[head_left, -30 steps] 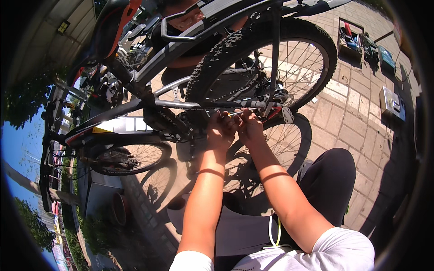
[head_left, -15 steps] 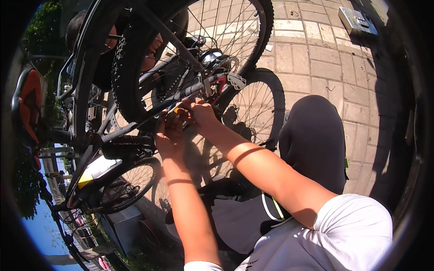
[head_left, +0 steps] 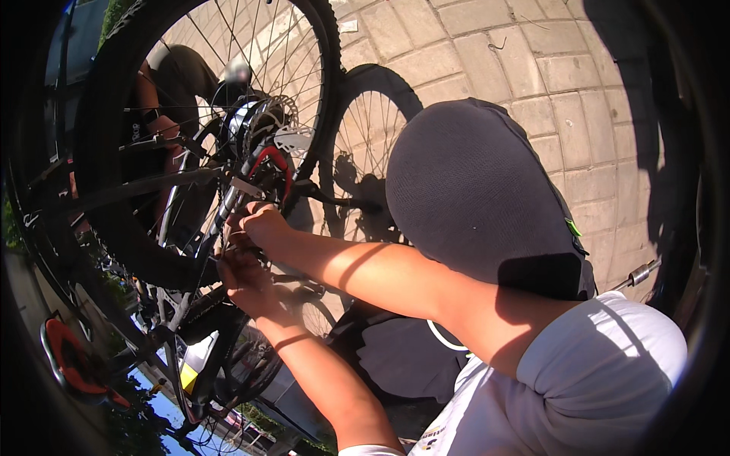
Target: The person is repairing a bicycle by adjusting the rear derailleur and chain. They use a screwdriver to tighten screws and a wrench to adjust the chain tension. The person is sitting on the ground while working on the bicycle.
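Note:
A bicycle lies in front of me, its knobby-tyred wheel (head_left: 332, 49) at the upper left. Near the hub sit a disc brake rotor (head_left: 283, 112) and a red curved part (head_left: 278, 163). My right hand (head_left: 262, 228) is closed, its fingertips pressed together against the frame tube (head_left: 220, 209) below the hub. Just nearer to me, my left hand (head_left: 247, 280) has its fingers bent in toward the same tube, also closed. What either hand pinches is hidden by the fingers and shadow.
Another person's arm (head_left: 149, 95) shows behind the wheel spokes. A black and orange saddle (head_left: 70, 357) is at the lower left. My bent knee (head_left: 471, 175) rises right of the hands. Brick paving (head_left: 525, 68) bears a white scrap (head_left: 348, 26). A metal rod (head_left: 642, 273) lies at right.
The view has shifted, so bicycle and hands appear farther left. The yellow-orange thing at my fingers no longer shows, and the box at upper right has left the view.

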Demonstrator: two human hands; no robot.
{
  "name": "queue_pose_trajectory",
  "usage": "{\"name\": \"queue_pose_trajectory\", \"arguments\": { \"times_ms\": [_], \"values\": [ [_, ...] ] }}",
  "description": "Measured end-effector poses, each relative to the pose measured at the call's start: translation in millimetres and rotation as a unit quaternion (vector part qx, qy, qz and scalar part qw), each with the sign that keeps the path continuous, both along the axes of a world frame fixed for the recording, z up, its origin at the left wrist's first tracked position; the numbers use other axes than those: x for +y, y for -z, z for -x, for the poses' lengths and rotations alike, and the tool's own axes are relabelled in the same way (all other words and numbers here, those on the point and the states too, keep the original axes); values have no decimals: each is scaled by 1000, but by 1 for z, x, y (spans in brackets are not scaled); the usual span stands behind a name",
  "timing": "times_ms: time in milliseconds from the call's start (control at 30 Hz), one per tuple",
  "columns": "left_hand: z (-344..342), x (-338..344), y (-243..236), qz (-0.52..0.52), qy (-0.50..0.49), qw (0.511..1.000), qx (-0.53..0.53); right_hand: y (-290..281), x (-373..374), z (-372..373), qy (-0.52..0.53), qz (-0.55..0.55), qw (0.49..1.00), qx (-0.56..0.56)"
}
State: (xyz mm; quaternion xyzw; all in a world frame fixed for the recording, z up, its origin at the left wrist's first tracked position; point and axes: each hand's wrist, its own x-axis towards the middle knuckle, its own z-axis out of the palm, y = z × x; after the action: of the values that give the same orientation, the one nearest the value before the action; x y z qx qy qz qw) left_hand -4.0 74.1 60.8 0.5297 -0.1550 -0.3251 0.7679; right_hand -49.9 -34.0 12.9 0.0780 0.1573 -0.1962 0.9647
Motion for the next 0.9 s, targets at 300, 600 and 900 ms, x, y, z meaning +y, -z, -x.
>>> {"name": "queue_pose_trajectory", "arguments": {
  "times_ms": [300, 600, 900],
  "values": [
    [-9, -6, -7, -18, -1, 1000, 6, 0, -11, 5, -26, 68, 997, -5],
    [6, -4, -16, -39, 6, 997, 71, -3, -6, 4, -59, 171, 981, 64],
    [-3, 14, 9, -323, -219, 888, -243, 21, 29, 8, 30, 283, 935, 212]
  ]
}}
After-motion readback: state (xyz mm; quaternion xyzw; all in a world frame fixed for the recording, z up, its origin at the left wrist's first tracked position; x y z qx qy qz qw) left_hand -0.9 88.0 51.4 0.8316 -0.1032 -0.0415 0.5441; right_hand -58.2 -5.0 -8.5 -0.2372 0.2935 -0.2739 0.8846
